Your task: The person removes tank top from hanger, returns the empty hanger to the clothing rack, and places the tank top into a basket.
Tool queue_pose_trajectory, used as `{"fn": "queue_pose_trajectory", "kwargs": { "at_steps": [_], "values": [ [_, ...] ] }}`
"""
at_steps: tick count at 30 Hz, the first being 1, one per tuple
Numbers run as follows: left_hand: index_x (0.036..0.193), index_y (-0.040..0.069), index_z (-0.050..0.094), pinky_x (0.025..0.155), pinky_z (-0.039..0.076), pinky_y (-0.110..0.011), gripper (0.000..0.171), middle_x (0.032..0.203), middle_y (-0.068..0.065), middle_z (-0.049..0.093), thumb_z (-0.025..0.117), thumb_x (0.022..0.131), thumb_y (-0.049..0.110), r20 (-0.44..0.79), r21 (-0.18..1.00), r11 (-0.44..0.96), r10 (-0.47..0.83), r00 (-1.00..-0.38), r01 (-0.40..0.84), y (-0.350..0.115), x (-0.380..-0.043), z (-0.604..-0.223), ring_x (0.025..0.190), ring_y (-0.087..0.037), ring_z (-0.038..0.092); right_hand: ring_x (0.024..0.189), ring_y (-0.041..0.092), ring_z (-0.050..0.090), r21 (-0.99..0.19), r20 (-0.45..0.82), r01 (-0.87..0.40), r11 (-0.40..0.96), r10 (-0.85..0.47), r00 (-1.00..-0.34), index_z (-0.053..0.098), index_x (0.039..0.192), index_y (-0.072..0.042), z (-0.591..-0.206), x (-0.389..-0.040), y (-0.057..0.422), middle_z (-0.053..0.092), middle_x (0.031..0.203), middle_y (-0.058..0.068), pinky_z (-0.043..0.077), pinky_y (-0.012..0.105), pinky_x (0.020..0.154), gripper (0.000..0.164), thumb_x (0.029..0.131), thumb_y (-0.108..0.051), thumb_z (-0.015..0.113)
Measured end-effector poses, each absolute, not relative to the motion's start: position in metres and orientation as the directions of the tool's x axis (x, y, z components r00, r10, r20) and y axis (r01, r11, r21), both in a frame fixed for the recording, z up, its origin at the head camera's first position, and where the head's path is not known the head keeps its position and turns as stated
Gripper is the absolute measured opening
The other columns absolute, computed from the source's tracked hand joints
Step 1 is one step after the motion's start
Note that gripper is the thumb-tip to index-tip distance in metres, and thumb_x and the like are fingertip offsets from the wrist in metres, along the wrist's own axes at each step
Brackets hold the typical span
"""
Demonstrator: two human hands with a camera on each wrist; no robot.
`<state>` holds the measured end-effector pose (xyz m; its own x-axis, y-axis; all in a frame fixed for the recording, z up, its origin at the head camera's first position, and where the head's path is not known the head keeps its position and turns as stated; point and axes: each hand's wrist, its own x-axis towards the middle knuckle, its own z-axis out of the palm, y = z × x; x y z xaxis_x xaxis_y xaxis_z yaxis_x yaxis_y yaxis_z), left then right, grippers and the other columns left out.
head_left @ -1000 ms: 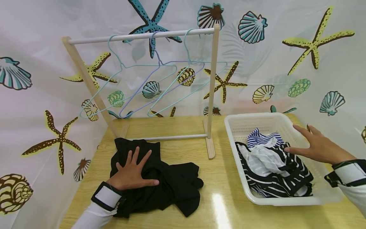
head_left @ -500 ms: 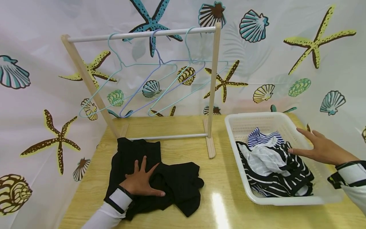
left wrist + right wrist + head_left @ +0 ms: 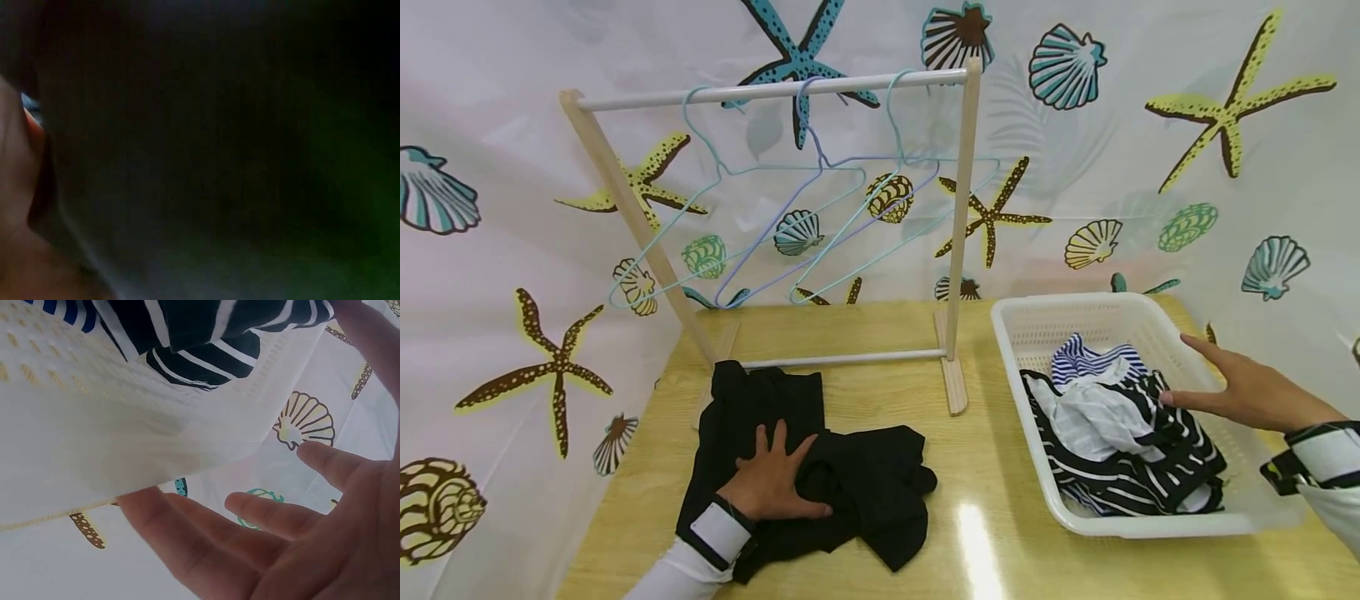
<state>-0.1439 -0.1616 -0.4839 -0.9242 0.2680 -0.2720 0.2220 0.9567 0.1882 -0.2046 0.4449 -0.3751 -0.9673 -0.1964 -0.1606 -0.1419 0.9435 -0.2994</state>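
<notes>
My left hand [image 3: 775,483] lies on a crumpled black garment [image 3: 883,475], fingers spread. In the left wrist view dark cloth [image 3: 187,156] fills nearly everything, so the fingers are hidden. My right hand [image 3: 1255,396] is at the right side of a white plastic basket [image 3: 1150,527]. Its thumb reaches in over a black-and-white striped garment [image 3: 1120,483]; whether it touches the cloth I cannot tell. The right wrist view shows the other fingers [image 3: 187,544] extended at the basket's outer edge, one tip meeting the rim. A white cloth [image 3: 1093,421] and a blue-striped one [image 3: 1086,362] also lie inside.
Behind the black garment stands a wooden rack with a white rail [image 3: 760,93]. Three thin hangers hang from it: a teal hanger [image 3: 718,167], a purple hanger [image 3: 778,217] and another teal one on the right. A curtain [image 3: 1150,150] printed with sea motifs surrounds the wooden table [image 3: 850,333].
My left hand has slid toward me and to the right over the black garment, whose left part has shifted along. My right hand has moved slightly right at the basket's edge.
</notes>
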Motion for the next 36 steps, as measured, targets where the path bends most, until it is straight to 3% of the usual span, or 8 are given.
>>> {"fn": "queue_pose_trajectory", "kwargs": {
  "at_steps": [5, 9, 13, 16, 19, 31, 36],
  "values": [
    [0.149, 0.021, 0.037, 0.075, 0.037, -0.077, 0.109, 0.148, -0.032, 0.023, 0.069, 0.062, 0.078, -0.261, 0.192, 0.954, 0.275, -0.925, 0.23, -0.16, -0.141, -0.483, 0.131, -0.062, 0.018, 0.081, 0.045, 0.057, -0.271, -0.201, -0.089, 0.958, -0.146, -0.969, 0.011, 0.149, 0.005, -0.373, -0.202, 0.448, 0.037, 0.125, 0.049, 0.047, 0.048, 0.059, 0.101, 0.087, -0.056, 0.063],
    [0.148, 0.02, 0.039, 0.074, 0.041, -0.073, 0.107, 0.146, -0.031, 0.026, 0.071, 0.062, 0.076, -0.254, 0.185, 0.955, 0.274, -0.928, 0.231, -0.157, -0.139, -0.481, 0.13, -0.061, 0.022, 0.082, 0.05, 0.06, -0.267, -0.23, -0.051, 0.962, -0.115, -0.967, 0.01, 0.147, 0.008, -0.372, -0.203, 0.453, 0.038, 0.125, 0.049, 0.05, 0.047, 0.058, 0.098, 0.09, -0.056, 0.058],
    [0.146, 0.018, 0.043, 0.07, 0.047, -0.065, 0.103, 0.142, -0.031, 0.029, 0.075, 0.063, 0.071, -0.25, 0.208, 0.95, 0.283, -0.926, 0.235, -0.153, -0.136, -0.479, 0.126, -0.059, 0.028, 0.08, 0.047, 0.063, -0.286, -0.238, -0.053, 0.957, -0.125, -0.963, 0.021, 0.141, 0.012, -0.376, -0.203, 0.462, 0.044, 0.121, 0.046, 0.054, 0.047, 0.059, 0.079, 0.094, -0.035, 0.062],
    [0.143, 0.014, 0.047, 0.065, 0.051, -0.055, 0.099, 0.135, -0.03, 0.035, 0.077, 0.064, 0.065, -0.221, 0.225, 0.939, 0.308, -0.925, 0.259, -0.149, -0.135, -0.478, 0.118, -0.056, 0.035, 0.076, 0.041, 0.065, -0.301, -0.248, -0.047, 0.952, -0.126, -0.961, 0.031, 0.134, 0.014, -0.378, -0.204, 0.468, 0.048, 0.116, 0.046, 0.055, 0.043, 0.057, 0.061, 0.09, -0.013, 0.062],
    [0.139, 0.01, 0.051, 0.06, 0.051, -0.047, 0.095, 0.125, -0.028, 0.039, 0.08, 0.063, 0.06, -0.189, 0.225, 0.933, 0.324, -0.927, 0.28, -0.147, -0.135, -0.477, 0.107, -0.051, 0.041, 0.073, 0.036, 0.065, -0.32, -0.247, -0.049, 0.946, -0.133, -0.96, 0.036, 0.13, 0.015, -0.38, -0.205, 0.47, 0.052, 0.11, 0.045, 0.054, 0.039, 0.055, 0.055, 0.085, -0.004, 0.061],
    [0.132, 0.005, 0.055, 0.053, 0.047, -0.043, 0.086, 0.105, -0.025, 0.044, 0.084, 0.062, 0.046, -0.124, 0.2, 0.928, 0.343, -0.931, 0.315, -0.138, -0.133, -0.472, 0.083, -0.037, 0.045, 0.063, 0.024, 0.063, -0.292, -0.199, -0.086, 0.953, -0.149, -0.969, 0.041, 0.129, 0.014, -0.38, -0.205, 0.469, 0.056, 0.107, 0.042, 0.05, 0.035, 0.051, 0.05, 0.085, -0.002, 0.059],
    [0.132, 0.003, 0.054, 0.055, 0.046, -0.043, 0.084, 0.105, -0.026, 0.045, 0.086, 0.064, 0.041, -0.147, 0.186, 0.924, 0.362, -0.92, 0.334, -0.134, -0.134, -0.471, 0.08, -0.035, 0.046, 0.061, 0.022, 0.062, -0.297, -0.21, -0.081, 0.951, -0.148, -0.966, 0.041, 0.13, 0.014, -0.379, -0.205, 0.468, 0.057, 0.108, 0.041, 0.049, 0.034, 0.051, 0.051, 0.085, -0.002, 0.059]
  ]
}}
